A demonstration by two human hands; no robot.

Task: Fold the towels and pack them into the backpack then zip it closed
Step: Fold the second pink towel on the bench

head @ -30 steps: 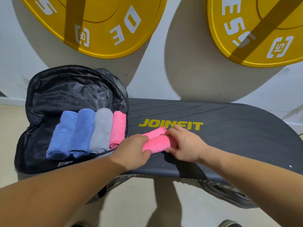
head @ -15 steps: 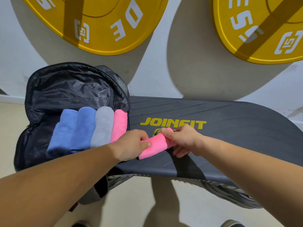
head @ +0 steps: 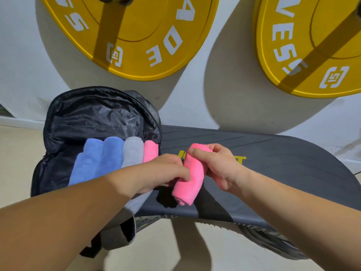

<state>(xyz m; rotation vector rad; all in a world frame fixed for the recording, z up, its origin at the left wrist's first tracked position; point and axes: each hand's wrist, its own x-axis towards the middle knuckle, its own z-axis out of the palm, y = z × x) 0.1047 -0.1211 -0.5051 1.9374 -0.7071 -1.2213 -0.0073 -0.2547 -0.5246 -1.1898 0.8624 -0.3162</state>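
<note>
Gripped over dark bench [head: 273, 163]: rolled pink terry towel [head: 190, 180], fingers [head: 184, 173] of left hand [head: 164, 171] and right hand [head: 220, 169] curled round it, axis twelve-to-six. At nine o'clock, open black backpack [head: 93, 122], nearer left hand.

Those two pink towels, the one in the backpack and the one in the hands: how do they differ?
The packed pink towel lies in the backpack beside the grey towel; the held pink towel is outside it, over the bench. Nothing grips the packed one, while the left hand and right hand both grip the held one. Both are the same pink and rolled up.
</note>
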